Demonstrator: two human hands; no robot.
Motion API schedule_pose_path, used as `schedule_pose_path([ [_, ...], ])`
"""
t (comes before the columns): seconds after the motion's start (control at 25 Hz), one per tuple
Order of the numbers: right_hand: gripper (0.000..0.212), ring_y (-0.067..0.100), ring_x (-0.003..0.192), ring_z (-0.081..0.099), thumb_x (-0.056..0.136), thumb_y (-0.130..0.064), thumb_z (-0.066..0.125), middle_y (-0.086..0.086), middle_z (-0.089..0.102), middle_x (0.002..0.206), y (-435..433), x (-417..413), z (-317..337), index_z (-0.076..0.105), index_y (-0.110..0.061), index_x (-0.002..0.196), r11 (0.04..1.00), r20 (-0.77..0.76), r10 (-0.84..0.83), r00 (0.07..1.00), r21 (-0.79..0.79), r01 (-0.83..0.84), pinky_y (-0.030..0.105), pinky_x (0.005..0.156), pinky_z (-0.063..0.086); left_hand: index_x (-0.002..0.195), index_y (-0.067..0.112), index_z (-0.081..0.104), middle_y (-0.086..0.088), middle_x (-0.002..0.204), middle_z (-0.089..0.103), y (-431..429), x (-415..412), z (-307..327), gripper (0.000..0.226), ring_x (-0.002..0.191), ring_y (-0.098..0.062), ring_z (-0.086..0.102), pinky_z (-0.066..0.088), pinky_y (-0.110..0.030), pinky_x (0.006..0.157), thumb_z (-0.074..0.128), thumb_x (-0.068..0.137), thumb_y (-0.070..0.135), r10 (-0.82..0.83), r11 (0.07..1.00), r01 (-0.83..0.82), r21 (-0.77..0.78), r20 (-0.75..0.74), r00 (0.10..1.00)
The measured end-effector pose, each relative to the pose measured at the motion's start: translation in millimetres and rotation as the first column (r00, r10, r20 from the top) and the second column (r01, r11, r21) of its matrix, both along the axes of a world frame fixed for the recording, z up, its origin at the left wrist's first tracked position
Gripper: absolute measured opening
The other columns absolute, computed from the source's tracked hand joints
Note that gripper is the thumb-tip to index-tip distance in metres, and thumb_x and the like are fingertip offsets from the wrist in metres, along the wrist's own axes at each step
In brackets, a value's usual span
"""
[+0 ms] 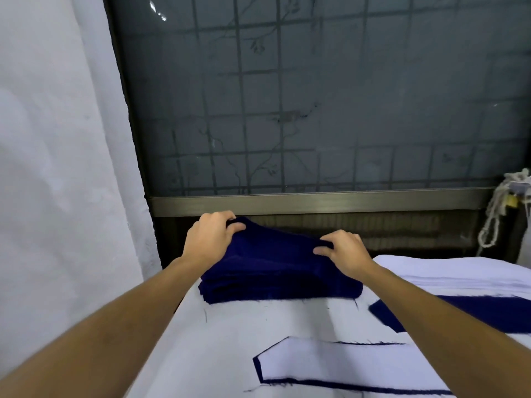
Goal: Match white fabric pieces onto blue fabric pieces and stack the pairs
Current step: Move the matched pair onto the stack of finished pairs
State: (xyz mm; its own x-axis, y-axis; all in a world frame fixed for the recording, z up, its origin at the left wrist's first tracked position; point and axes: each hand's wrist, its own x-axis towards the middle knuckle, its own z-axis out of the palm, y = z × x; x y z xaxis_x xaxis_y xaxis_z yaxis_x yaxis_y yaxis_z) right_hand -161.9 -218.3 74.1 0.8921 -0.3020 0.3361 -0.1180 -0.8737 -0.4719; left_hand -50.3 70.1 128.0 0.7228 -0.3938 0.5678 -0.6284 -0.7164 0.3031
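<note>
Both hands are at the stack of dark navy blue fabric pieces [275,282]. It sits at twelve o'clock on the white cloth-covered work surface [230,334], close to the far edge.

- Left hand [211,239] is at the stack's eleven o'clock corner, right hand [343,249] at its two o'clock corner.
- Each hand has its fingers curled over and its thumb pressed in, clamped on the top blue layer [275,239].
- That layer tents up between the hands while the plies below lie flat.
- Judgement: the two-corner grip is meant to peel off a single ply and keep it spread, since the cloth is limp and likely clings to the ply beneath.

Blue cloth: matte and light-absorbing, with raw cut edges and stray threads along the stack's six o'clock side. There are many plies, slightly staggered.

At five o'clock, nearest the camera, a white angular cut fabric piece [330,366] lies on a blue piece that shows only as a thin navy border [258,369]. It looks like a finished pair.

At three o'clock a bare blue cut piece [494,307] lies partly under the right forearm, probably waiting for its white. A pile of thin, smooth white fabric pieces [459,271] sits at two o'clock.

Behind:
- a frosted glass window with grid and branch pattern [301,96]
- a brushed metal sill [316,201]
- a white curtain [57,139] at nine o'clock
- a knotted white rope [494,222] at three o'clock
</note>
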Motion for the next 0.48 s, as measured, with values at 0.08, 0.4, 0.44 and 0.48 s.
schedule_pose_path([
  [0.08, 0.049, 0.028, 0.12, 0.06, 0.089, -0.046, 0.069, 0.002, 0.07, 0.122, -11, -19, 2, 0.067, -0.017, 0.129, 0.999, -0.074, -0.029, 0.997, 0.028, 0.031, 0.044, 0.107, 0.044, 0.112, 0.024, 0.069, 0.002, 0.093, 0.068, 2, -6, -3, 0.033, 0.082, -0.017, 0.061, 0.049, -0.035, 0.066, 0.057, 0.098, 0.051, 0.025, 1.0, -0.025, -0.003, -0.037, 0.999],
  [0.4, 0.013, 0.01, 0.08, 0.069, 0.085, -0.043, 0.076, -0.009, 0.074, 0.079, -58, -103, -17, 0.074, -0.03, 0.087, 0.994, -0.187, -0.075, 0.979, 0.06, 0.087, 0.039, 0.086, 0.057, 0.102, 0.028, 0.064, 0.005, 0.088, 0.066, 3, -35, -47, 0.025, 0.075, -0.011, 0.063, 0.059, -0.033, 0.066, 0.06, 0.095, 0.052, 0.034, 0.999, -0.039, -0.023, -0.206, 0.978],
  [0.44, 0.013, 0.011, 0.079, 0.068, 0.085, -0.043, 0.077, -0.008, 0.074, 0.079, -64, -113, -20, 0.074, -0.03, 0.085, 0.993, -0.203, -0.087, 0.975, 0.057, 0.1, 0.038, 0.083, 0.057, 0.1, 0.028, 0.063, 0.005, 0.09, 0.066, 4, -38, -52, 0.023, 0.077, -0.012, 0.063, 0.06, -0.034, 0.068, 0.06, 0.095, 0.051, 0.043, 0.998, -0.05, -0.025, -0.226, 0.973],
  [0.48, 0.016, 0.015, 0.078, 0.068, 0.084, -0.042, 0.078, -0.005, 0.073, 0.078, -71, -123, -23, 0.075, -0.027, 0.082, 0.993, -0.216, -0.09, 0.972, 0.056, 0.105, 0.038, 0.081, 0.056, 0.1, 0.028, 0.063, 0.004, 0.092, 0.066, 6, -41, -58, 0.022, 0.079, -0.014, 0.064, 0.061, -0.036, 0.07, 0.06, 0.096, 0.049, 0.05, 0.998, -0.06, -0.032, -0.253, 0.966],
])
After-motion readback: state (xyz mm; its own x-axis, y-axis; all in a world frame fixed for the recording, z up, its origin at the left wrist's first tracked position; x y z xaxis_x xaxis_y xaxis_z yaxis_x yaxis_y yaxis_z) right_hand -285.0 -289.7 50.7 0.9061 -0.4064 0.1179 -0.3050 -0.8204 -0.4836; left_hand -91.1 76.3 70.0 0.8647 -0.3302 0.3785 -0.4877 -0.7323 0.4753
